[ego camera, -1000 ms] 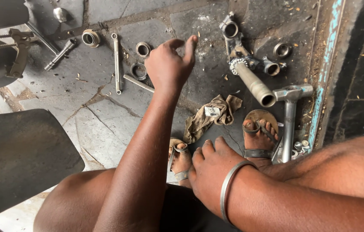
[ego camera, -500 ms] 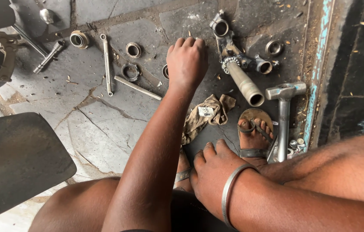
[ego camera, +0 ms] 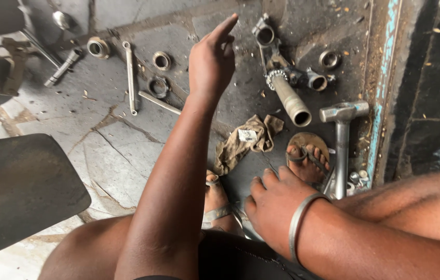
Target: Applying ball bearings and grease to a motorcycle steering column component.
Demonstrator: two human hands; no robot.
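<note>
Above the cracked floor (ego camera: 100, 150), the left hand (ego camera: 210, 62) hovers empty, fingers loosely extended, nearest a metal rod (ego camera: 159, 103) and rings (ego camera: 161, 60). The right hand (ego camera: 277, 207) rests empty, fingers spread, beside a hammer (ego camera: 341, 145).

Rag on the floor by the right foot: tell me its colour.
The rag is dirty tan-brown, seen in the head view.

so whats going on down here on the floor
A person sits low over a cracked concrete floor strewn with metal parts. The left hand is raised above the floor, forefinger out, holding nothing, above bearing rings and a thin rod. The right hand, with a metal bangle, rests by the sandalled feet. A hammer, a rag and a steel tube lie nearby.
</note>
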